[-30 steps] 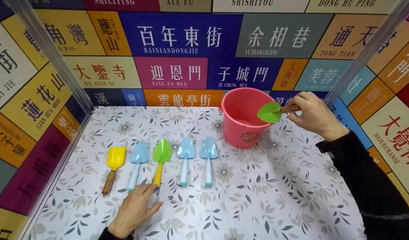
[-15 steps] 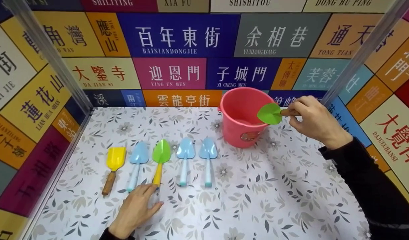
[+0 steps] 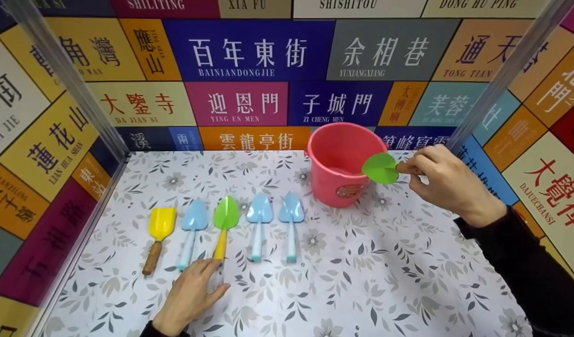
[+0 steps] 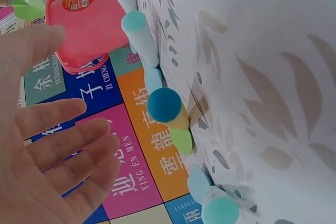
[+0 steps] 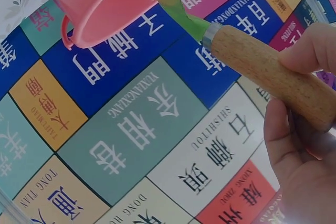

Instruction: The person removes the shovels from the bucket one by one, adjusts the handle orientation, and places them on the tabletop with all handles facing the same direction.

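Observation:
My right hand (image 3: 450, 180) pinches the wooden handle (image 5: 268, 61) of a small garden trowel with a green leaf-shaped blade (image 3: 379, 169). The blade overlaps the right rim of a pink bucket (image 3: 328, 189) in the head view. My left hand (image 3: 191, 292) lies low over the table, fingers loosely extended and holding nothing. Its fingertips are close by the yellow handle of a second green trowel (image 3: 226, 214). That trowel lies in a row with a yellow shovel (image 3: 162, 223) and several light blue trowels (image 3: 194, 216).
A white table (image 3: 352, 285) with a grey leaf pattern carries everything. Around it stand walls (image 3: 244, 51) of coloured panels with street names, joined by clear corner strips (image 3: 516, 65). The bucket stands near the back wall, right of the row.
My right hand has moved slightly toward me and to the right, bringing the green trowel lower along the bucket's rim. The left hand has stayed in place.

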Motion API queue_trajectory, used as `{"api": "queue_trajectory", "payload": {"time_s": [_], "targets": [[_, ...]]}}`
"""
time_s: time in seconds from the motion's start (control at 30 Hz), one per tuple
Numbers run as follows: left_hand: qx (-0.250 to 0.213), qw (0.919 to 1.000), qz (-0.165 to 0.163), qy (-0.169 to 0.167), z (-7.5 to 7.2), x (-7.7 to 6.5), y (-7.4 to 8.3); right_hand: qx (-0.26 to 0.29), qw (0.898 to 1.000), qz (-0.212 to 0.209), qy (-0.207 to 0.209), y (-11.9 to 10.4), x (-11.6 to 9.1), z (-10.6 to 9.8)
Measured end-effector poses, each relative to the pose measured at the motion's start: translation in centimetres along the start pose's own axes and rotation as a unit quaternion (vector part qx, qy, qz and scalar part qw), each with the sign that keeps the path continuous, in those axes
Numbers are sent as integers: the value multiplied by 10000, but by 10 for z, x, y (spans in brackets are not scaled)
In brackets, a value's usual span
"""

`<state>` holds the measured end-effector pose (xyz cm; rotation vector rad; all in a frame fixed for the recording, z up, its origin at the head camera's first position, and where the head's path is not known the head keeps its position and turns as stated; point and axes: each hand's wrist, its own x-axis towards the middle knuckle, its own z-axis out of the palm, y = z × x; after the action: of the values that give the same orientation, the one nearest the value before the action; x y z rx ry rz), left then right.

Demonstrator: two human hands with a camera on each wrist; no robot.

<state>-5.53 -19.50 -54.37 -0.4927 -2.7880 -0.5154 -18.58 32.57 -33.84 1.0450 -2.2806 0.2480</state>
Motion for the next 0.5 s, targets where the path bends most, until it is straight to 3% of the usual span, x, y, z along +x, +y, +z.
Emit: {"api": "queue_trajectory", "payload": {"time_s": [0.3, 0.5], "targets": [[-122, 9996, 169, 179, 0, -1, 2, 170, 9986, -299, 410, -13, -16, 2], [-220, 9997, 81, 93, -1, -2, 4, 469, 9957, -476, 649, -19, -26, 9]]}}
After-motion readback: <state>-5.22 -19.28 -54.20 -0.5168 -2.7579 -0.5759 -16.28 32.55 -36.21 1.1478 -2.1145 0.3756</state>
